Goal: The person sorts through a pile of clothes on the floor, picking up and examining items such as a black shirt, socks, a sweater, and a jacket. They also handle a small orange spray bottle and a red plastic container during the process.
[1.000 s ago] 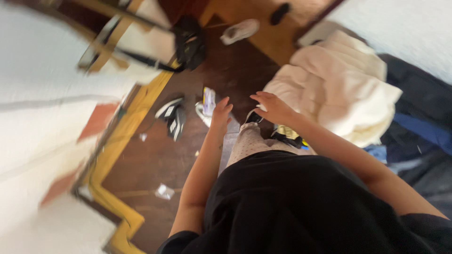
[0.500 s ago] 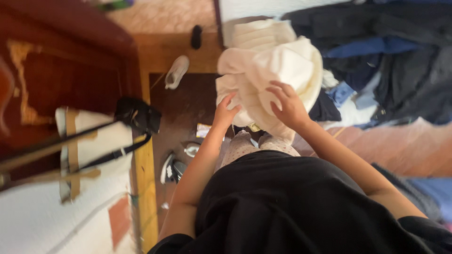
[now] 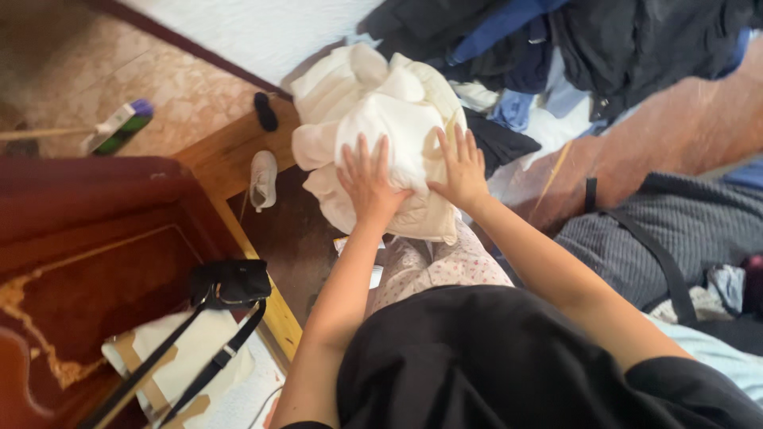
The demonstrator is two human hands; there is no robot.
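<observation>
Head view showed us, largest first, the rumpled heap of dark navy, black and blue clothes (image 3: 604,48) spread across the far top of the frame, with a grey ribbed knit cloth (image 3: 707,230) crossed by a black strap lying to the right. Nearer the middle sat the bulky cream-white padded garment (image 3: 373,119), bunched into a mound at the edge of that heap and partly overhanging the dark wooden floor (image 3: 286,230).

We had both hands flat on the mound. Our left hand (image 3: 367,184) lay with its fingers spread wide on the front of it, pressing rather than gripping. Our right hand (image 3: 459,171) lay just beside, fingers likewise fanned out, on the upper right fold. Neither hand closed round any cloth.

We judged the main risk to lie in that loose hold: with only palms on it, the slippery bundle could slide off toward the floor, or unfold and trail if we lifted it. A dark garment tucked against its right side could have been dragged along with it.

Smaller things lay beneath and beside. A black pouch with long straps (image 3: 230,282) rested on pale cloth at lower left, and a single pale grey shoe (image 3: 263,179) lay near the wooden step; we thought a dropped fold might catch either, or that we might trip on them.
</observation>
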